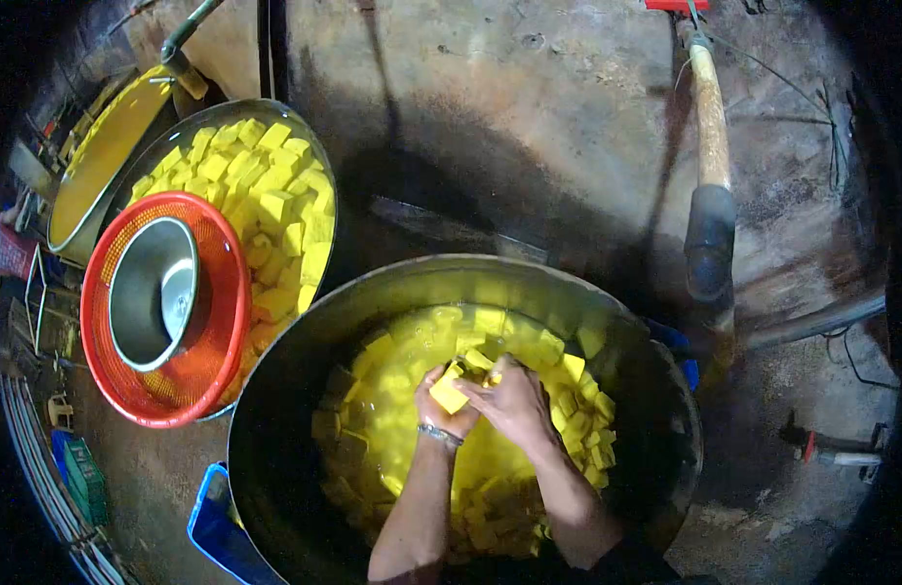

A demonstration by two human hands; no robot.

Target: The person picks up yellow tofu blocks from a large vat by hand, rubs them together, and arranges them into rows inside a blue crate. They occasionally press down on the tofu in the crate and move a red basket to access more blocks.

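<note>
Mid-basin (275, 429), clear of its rim, both hands (485, 398) pinching one yellow block (449, 393).

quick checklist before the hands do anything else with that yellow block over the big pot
1. Block held: ok. The left hand and right hand both close on one yellow block.
2. Grip secure: cannot tell, the fingers hide most of the block.
3. Hands above the big pot: ok, over the yellow liquid and floating blocks.
4. Room in the second pot: not ok, it is heaped with yellow blocks.
5. Red basket free: not ok, a metal bowl sits in it.
6. Wooden handle clear of the hands: ok, it lies apart on the right.
</note>
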